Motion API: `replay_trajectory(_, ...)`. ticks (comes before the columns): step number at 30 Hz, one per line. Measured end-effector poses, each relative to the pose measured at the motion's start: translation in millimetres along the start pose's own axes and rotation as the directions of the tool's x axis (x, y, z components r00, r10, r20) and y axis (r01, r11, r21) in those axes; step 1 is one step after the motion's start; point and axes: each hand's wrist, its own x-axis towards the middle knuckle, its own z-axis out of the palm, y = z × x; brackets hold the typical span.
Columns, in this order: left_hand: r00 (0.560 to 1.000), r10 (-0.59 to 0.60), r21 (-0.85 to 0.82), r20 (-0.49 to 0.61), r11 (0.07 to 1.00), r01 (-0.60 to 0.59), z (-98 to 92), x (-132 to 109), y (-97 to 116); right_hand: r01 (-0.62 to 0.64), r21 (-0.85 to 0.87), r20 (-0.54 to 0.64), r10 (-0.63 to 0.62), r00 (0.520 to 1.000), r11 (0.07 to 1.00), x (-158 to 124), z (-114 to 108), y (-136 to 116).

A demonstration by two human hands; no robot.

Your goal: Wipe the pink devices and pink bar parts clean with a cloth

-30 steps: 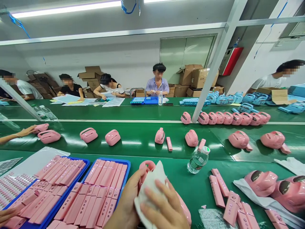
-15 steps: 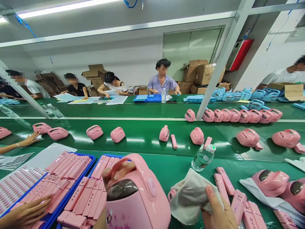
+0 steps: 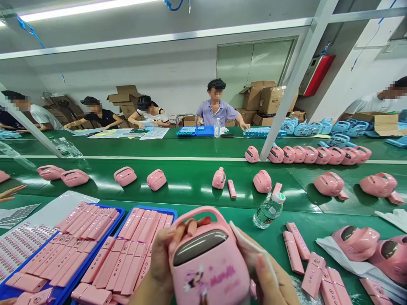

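Note:
A glossy pink plastic case with a carry handle [image 3: 210, 264] is right before me, its dark oval window and cartoon print turned my way. My left hand [image 3: 165, 254] grips it on the left, with fingers through the handle opening. Along the case's right side, my right hand [image 3: 265, 271] presses a pale cloth [image 3: 246, 243], with the thumb over it. The lower end of the case runs out of view.
Blue trays [image 3: 122, 212] of pink sticks [image 3: 108, 264] lie to the left, beside a sticker sheet [image 3: 30, 241]. A water bottle [image 3: 269, 210], loose sticks [image 3: 313, 275] and more pink cases [image 3: 358, 242] stand on the right. Beyond, cases line the green belt [image 3: 187, 186]; co-workers sit across.
The case has turned so its printed front faces me. My right hand has brought the cloth leftward against its side. A co-worker's hand has left the left tray.

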Motion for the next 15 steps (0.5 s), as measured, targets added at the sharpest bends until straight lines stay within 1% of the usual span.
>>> replay_trajectory(1, 0.998, -0.029, -0.035, 0.055, 0.999, 0.031, 2.8, 0.1, -5.5, 0.122, -0.116, 0.049, -0.117, 0.992, 0.986, 5.6, 3.5, -2.4)
replay_trajectory(2, 0.994, -0.059, -0.057, 0.092, 0.996, 0.064, 4.3, 0.6, -11.0, 0.275, -0.236, 0.105, -0.257, 0.961, 0.932, 11.4, 8.1, -4.4)
replay_trajectory(3, 0.991, -0.088, -0.065, 0.1, 0.993, 0.095, 4.6, 1.2, -15.9, 0.445, -0.338, 0.168, -0.412, 0.895, 0.829, 17.1, 13.6, -6.2)
replay_trajectory(4, 0.991, -0.117, -0.064, 0.063, 0.991, 0.121, 4.1, 2.1, -20.0, 0.596, -0.415, 0.231, -0.554, 0.8, 0.687, 22.0, 19.8, -7.7)
replay_trajectory(5, 0.989, -0.145, -0.066, 0.001, 0.987, 0.144, 3.1, 3.3, -23.1, 0.704, -0.463, 0.284, -0.662, 0.694, 0.539, 26.0, 25.9, -8.6)
replay_trajectory(6, 0.985, -0.16, -0.072, -0.071, 0.985, 0.155, 1.8, 5.0, -25.0, 0.776, -0.481, 0.328, -0.736, 0.592, 0.409, 29.0, 31.5, -8.8)
replay_trajectory(7, 0.977, -0.162, -0.076, -0.137, 0.985, 0.153, 0.4, 7.1, -25.8, 0.825, -0.472, 0.367, -0.782, 0.504, 0.311, 31.0, 35.8, -7.7)
replay_trajectory(8, 0.97, -0.154, -0.074, -0.19, 0.987, 0.142, -1.0, 10.0, -25.7, 0.861, -0.446, 0.407, -0.801, 0.44, 0.246, 32.4, 38.4, -5.0)
replay_trajectory(10, 0.963, -0.123, -0.045, -0.24, 0.992, 0.116, -5.1, 18.5, -23.9, 0.92, -0.354, 0.513, -0.788, 0.34, 0.167, 34.5, 37.2, 7.2)
replay_trajectory(11, 0.964, -0.098, -0.017, -0.248, 0.995, 0.097, -8.1, 24.2, -22.9, 0.939, -0.296, 0.551, -0.771, 0.318, 0.176, 35.7, 33.3, 17.1)
replay_trajectory(12, 0.961, -0.067, 0.014, -0.267, 0.997, 0.073, -12.2, 30.9, -22.3, 0.934, -0.27, 0.567, -0.746, 0.35, 0.234, 37.0, 27.3, 29.3)
replay_trajectory(13, 0.955, -0.034, 0.046, -0.294, 0.998, 0.05, -17.4, 38.4, -22.3, 0.909, -0.266, 0.567, -0.711, 0.416, 0.32, 38.4, 19.4, 43.3)
replay_trajectory(14, 0.946, -0.002, 0.076, -0.325, 0.997, 0.028, -23.6, 46.5, -22.7, 0.81, -0.307, 0.5, -0.639, 0.584, 0.5, 39.7, 9.6, 58.1)
replay_trajectory(15, 0.935, 0.025, 0.11, -0.353, 0.994, 0.014, -30.7, 55.0, -23.6, 0.681, -0.402, 0.415, -0.541, 0.731, 0.612, 40.6, -1.7, 72.9)
